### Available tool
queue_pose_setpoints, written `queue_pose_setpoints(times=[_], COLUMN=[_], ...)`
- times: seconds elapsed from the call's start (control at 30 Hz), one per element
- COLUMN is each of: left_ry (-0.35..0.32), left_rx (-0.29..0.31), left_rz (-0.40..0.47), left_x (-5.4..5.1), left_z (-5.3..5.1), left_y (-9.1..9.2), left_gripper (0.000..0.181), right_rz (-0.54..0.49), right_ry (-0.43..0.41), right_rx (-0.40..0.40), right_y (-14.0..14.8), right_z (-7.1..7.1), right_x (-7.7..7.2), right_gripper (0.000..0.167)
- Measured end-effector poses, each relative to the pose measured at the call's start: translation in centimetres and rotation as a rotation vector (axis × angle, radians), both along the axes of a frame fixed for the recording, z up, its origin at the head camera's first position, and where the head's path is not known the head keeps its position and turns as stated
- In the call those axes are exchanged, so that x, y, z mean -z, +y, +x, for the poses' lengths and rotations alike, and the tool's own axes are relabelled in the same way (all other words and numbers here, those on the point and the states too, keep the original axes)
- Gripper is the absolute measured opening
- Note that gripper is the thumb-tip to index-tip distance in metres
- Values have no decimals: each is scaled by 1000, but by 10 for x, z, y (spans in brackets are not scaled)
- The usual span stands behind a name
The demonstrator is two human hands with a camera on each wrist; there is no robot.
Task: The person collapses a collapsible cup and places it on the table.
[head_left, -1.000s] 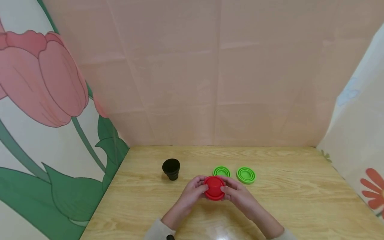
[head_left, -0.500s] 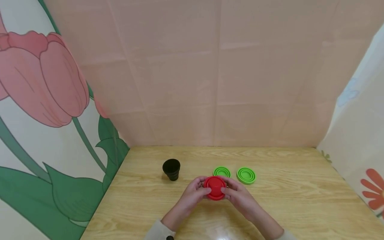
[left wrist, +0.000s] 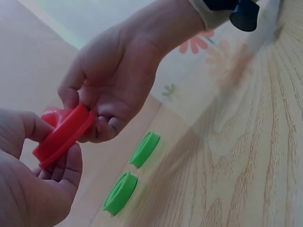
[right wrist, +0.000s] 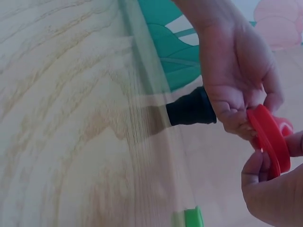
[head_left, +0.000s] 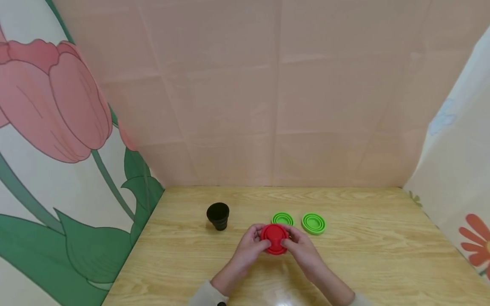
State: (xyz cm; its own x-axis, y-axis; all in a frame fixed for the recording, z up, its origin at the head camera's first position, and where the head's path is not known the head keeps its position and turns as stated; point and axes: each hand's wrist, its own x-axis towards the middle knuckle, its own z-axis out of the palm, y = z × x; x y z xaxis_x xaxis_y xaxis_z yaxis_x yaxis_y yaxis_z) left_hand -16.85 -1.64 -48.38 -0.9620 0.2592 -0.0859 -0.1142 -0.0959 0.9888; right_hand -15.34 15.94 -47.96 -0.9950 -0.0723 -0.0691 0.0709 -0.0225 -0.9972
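Observation:
A red collapsible silicone cup (head_left: pixel 274 235), mostly flattened, is held above the table between both hands. My left hand (head_left: pixel 248 250) grips its left side, thumb on the face turned toward me and fingers behind the rim. On the opposite side my right hand (head_left: pixel 303 250) grips it the same way. Both thumbs press at the raised middle, which looks dented between them in the head view. From the side, in the left wrist view, the red cup (left wrist: pixel 64 132) appears as a thick ring with a bulge on the thumb side.
Behind the hands, two flattened green collapsible cups (head_left: pixel 313 224) lie on the wooden table (head_left: pixel 383 246); the hands partly cover the nearer-left green cup (head_left: pixel 283 218). A black cup (head_left: pixel 218 216) stands extended to the left. A plain pinkish backdrop (head_left: pixel 229 106) rises at the table's far edge.
Both thumbs have slid inward over the red cup's raised middle, which looks more pushed in. The cup stays in nearly the same place; the other cups have not moved.

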Motion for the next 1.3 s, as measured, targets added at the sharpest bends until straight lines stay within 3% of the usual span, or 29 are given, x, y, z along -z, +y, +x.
queue_pose_setpoints(times=[0.2,0.5,0.8,0.93,1.03,1.1,1.2,1.3], left_ry=[-35,-96,-93,-73,-78,-92,-97,-81], left_rx=[-25,44,47,32,72,123,204,228], left_rz=[17,141,143,138,132,112,68,18], left_x=[-3,-3,-1,-2,-4,-4,-5,-5], left_z=[0,-2,-4,-4,-5,-5,-6,-8], left_y=[-1,-6,-9,-12,-15,-16,-17,-18], left_gripper=[46,55,54,50,44,39,38,37], right_rz=[0,-113,-198,-252,-281,-265,-167,-34], right_ry=[-19,-91,-84,-78,-87,-101,-120,-98], right_rx=[14,-75,-160,-175,-194,-218,-266,-299], right_y=[-3,4,9,13,20,25,29,29], right_z=[0,0,2,6,7,6,2,-2], right_x=[-1,0,-3,-5,-4,-3,-2,-2], right_gripper=[50,56,61,46,25,20,26,38])
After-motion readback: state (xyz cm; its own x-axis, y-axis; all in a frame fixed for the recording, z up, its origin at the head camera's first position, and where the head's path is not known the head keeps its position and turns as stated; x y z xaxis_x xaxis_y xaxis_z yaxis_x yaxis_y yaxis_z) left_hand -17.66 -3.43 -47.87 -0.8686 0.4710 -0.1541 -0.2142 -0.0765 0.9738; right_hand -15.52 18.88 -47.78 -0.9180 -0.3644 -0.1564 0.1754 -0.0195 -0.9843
